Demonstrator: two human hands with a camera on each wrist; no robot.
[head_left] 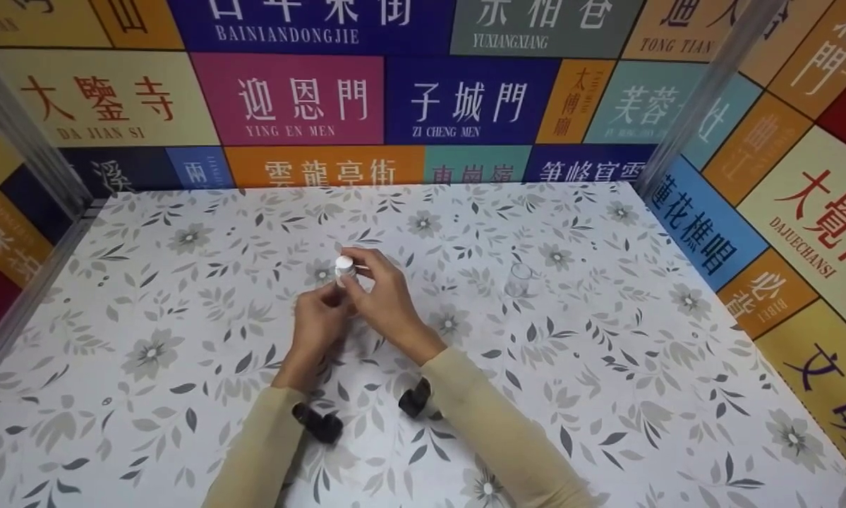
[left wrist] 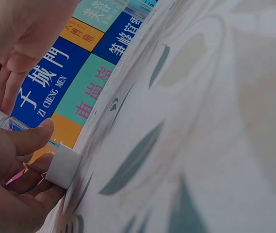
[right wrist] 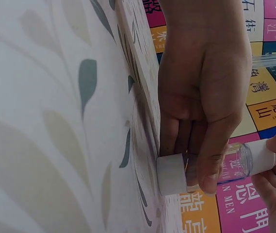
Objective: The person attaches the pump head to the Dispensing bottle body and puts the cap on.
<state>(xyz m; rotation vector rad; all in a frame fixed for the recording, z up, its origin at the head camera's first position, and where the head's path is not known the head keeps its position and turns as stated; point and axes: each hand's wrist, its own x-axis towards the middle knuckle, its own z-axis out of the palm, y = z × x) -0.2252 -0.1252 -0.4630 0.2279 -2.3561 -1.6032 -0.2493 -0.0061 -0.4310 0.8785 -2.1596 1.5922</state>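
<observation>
A small clear bottle [right wrist: 235,162] with a white collar [right wrist: 261,156] at its top and a white base [left wrist: 63,166] stands upright between my hands, its base close over the table. My left hand [head_left: 318,321] grips the lower part, thumb and fingers curled round it just above the base. My right hand [head_left: 389,300] pinches the white top [head_left: 345,263] between thumb and fingers. In the left wrist view the right hand [left wrist: 26,39] is above the left hand [left wrist: 11,179]. The fingers hide part of the bottle's middle.
To the right of my hands a small clear cup-like vessel [head_left: 520,281] stands on the table. A white cloth [head_left: 204,296] with grey leaves and flowers covers the tabletop. Panels with coloured lettering [head_left: 292,99] rise behind and along the sides. Small black cameras [head_left: 318,423] sit at both wrists.
</observation>
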